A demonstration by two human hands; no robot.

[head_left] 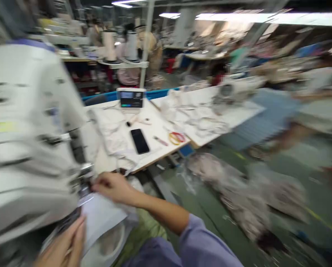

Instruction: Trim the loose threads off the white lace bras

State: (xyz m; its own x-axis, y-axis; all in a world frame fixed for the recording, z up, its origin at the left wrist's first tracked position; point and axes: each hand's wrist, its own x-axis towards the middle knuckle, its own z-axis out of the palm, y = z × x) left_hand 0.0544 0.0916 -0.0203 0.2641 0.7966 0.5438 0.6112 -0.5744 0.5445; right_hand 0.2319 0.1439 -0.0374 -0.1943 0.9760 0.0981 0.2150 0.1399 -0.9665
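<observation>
A large white sewing machine (29, 111) fills the left side of the view. White fabric (101, 213) lies at its needle area, with a curved, ring-like edge lower down. At the needle area, my right hand (114, 187) is closed, thumb and fingers pinching the upper edge of this fabric. My left hand (64, 243) lies along the fabric's left side at the bottom of the view. Its fingers are stretched out against the cloth, and its lower part is cut off. Motion blur hides fine detail around the needle.
Beyond the machine, a white table (156, 150) bears a black phone (139, 141), a control panel (131, 99), yellow and red rings (177, 138) and white cloth pieces. Thread cones (109, 46) stand behind. Bagged fabric (233, 193) lies on the floor to the right.
</observation>
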